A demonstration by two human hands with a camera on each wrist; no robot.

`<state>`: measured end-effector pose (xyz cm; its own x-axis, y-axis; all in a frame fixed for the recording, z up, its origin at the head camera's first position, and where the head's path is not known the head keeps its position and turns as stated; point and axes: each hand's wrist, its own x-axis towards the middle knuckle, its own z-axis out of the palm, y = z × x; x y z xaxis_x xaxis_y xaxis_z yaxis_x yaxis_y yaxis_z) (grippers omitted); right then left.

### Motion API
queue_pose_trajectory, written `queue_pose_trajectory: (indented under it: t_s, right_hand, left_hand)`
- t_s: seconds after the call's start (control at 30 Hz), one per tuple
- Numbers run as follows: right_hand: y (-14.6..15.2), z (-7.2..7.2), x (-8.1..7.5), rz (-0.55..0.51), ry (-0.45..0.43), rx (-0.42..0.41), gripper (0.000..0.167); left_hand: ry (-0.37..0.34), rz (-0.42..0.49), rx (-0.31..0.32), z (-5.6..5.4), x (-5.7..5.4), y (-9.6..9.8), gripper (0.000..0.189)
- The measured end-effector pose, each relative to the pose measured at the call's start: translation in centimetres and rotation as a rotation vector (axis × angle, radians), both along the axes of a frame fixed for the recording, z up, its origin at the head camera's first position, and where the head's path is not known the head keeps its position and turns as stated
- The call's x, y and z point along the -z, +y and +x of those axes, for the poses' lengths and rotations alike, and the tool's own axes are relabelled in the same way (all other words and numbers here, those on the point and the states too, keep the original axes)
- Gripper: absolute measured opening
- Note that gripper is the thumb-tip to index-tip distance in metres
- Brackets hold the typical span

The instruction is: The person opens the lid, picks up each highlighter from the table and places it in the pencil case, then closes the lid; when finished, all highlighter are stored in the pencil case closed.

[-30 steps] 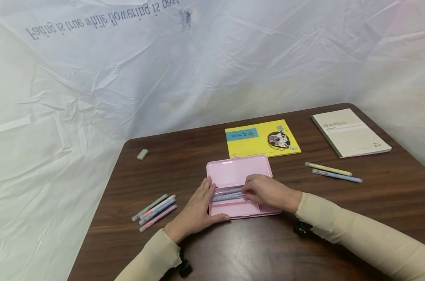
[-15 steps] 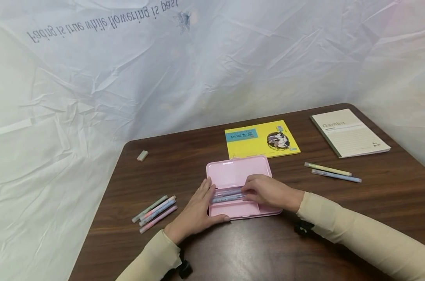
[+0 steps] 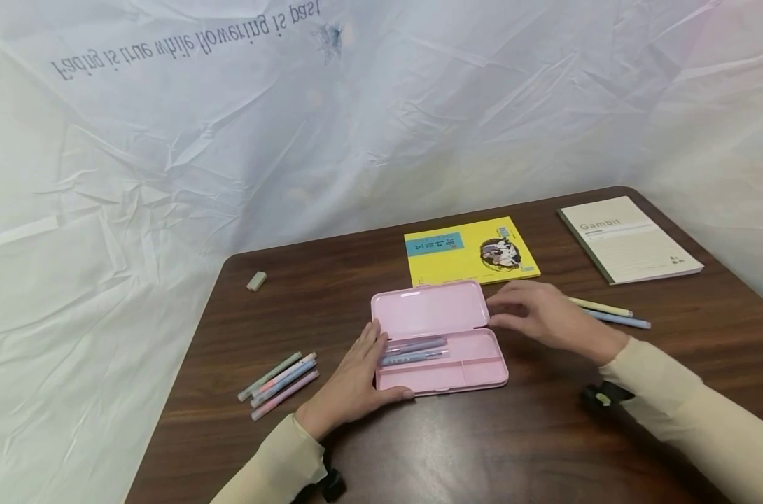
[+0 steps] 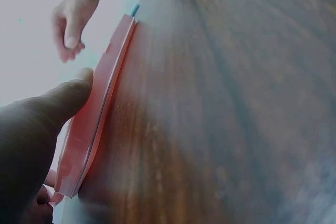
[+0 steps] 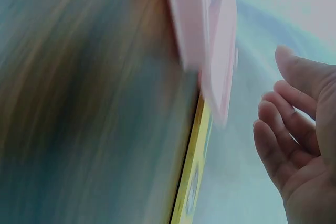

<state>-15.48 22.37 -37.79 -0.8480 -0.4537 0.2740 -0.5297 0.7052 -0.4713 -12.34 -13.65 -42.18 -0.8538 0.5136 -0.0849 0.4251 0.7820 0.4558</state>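
Loosely bent, well-parted fingers on the right hand [image 3: 548,316], with nothing held; thumb clear of the fingertips in the right wrist view, just beside the right end of the folded-back pink lid [image 3: 428,308], contact not discernible. Opposite, at the left hand [image 3: 350,385], nearly straight fingers along the left end of the pink pencil case [image 3: 419,381] and thumb along its front edge, touching without gripping, apparently for steadying. Within the case, on the dark wooden table [image 3: 306,301]: two pens [image 3: 414,358] side by side toward the left of the long rear compartment, near the left fingers. Step in hand, by judgement: loading of the case with pens, between one placement and another. Called for next, on the same reading: a reach rightward to the yellow pen [image 3: 602,306] and the blue pen [image 3: 617,319], both partly behind the right hand, with fingertips narrowed to a pinch around slim barrels. Farther out, to the left, four loose pens [image 3: 283,382] in a slanting group, and beyond them a small eraser [image 3: 257,281]. Behind the lid, a yellow book [image 3: 472,250]; at far right, a pale notebook [image 3: 630,239]. Around all, a creased whitish cloth [image 3: 381,126].
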Motion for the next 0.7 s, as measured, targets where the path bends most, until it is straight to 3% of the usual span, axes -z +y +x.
queue_pose_trajectory:
  t_s: [0.13,0.3,0.47,0.7]
  right_hand:
    - [3.7,0.4,0.1,0.01,0.123,0.109,0.028]
    - [8.7,1.3,0.2,0.057,0.145,0.237,0.03]
    - [13.2,2.3,1.1,0.121,0.112,0.362,0.034]
    - [16.4,3.1,2.3,0.148,-0.004,0.471,0.049]
  left_hand:
    - [-0.007,0.007,-0.003,0.0,-0.1,0.0,0.114]
    - [-0.006,-0.003,-0.005,0.1,-0.2,0.0,0.114]
    - [-0.021,-0.012,-0.006,0.1,-0.2,0.2,0.115]
    - [-0.032,-0.024,-0.025,0.3,-0.3,0.2,0.115]
